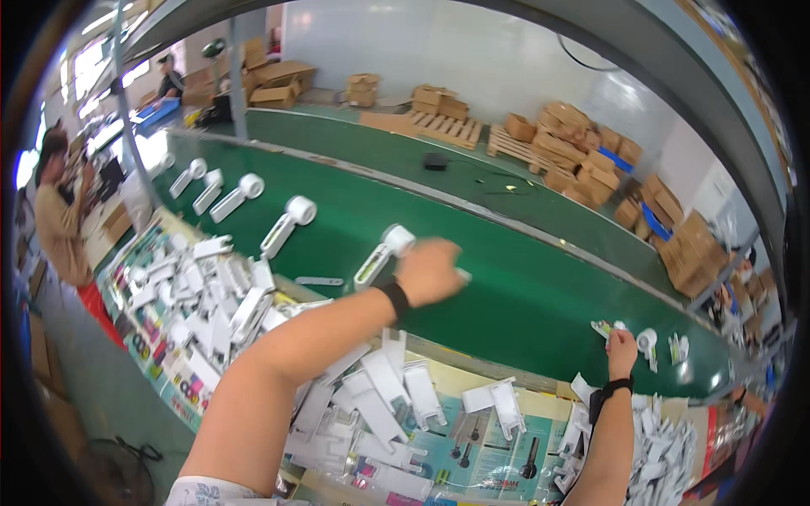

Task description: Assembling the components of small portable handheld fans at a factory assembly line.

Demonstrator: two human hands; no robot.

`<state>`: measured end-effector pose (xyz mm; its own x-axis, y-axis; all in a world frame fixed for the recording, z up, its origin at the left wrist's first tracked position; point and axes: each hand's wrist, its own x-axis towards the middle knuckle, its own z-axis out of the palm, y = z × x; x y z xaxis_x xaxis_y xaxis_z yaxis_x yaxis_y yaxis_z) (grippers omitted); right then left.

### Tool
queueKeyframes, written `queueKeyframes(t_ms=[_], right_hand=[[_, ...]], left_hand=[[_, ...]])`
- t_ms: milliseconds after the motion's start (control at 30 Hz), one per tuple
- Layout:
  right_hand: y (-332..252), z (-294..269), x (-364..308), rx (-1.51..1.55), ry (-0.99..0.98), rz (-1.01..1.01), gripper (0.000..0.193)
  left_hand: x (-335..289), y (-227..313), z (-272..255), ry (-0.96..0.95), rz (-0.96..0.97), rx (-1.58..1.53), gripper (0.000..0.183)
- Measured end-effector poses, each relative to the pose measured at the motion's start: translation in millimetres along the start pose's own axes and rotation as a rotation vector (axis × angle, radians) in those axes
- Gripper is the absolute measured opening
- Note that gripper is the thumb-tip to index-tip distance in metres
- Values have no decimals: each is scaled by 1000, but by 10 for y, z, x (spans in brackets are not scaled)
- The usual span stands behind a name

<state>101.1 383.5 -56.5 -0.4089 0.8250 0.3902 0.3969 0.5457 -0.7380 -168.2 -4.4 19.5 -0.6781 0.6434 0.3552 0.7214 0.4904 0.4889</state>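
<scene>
Over belt [523,320], left hand [430,271] blurred, grip unclear; right hand [622,347] pinches piece [601,327]; hasty sweep could knock white unit [374,261].

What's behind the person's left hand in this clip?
A white round-headed unit shows partly beyond the blurred left hand, lying on the green belt. Anything directly behind the palm and fingers is covered.
</scene>
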Motion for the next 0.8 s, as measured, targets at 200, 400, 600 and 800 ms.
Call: queueKeyframes(t_ms=[200, 400, 600, 800], right_hand=[[-987, -105, -417, 303, -43, 56, 12], [-1793, -140, -1241, 754, -249, 176, 13], [-2234, -79, -2490, 708, -254, -159, 20], [-1893, -46, -2642, 754, -532, -450, 42]], left_hand=[[-765, 1133, 15, -674, -312, -1408, 42], [-1215, 1403, 457, -312, -701, -1903, 52], [-1449, 1367, 162, 242, -436, -2067, 30], [-1566, 969, -144, 72, -342, -2007, 27]])
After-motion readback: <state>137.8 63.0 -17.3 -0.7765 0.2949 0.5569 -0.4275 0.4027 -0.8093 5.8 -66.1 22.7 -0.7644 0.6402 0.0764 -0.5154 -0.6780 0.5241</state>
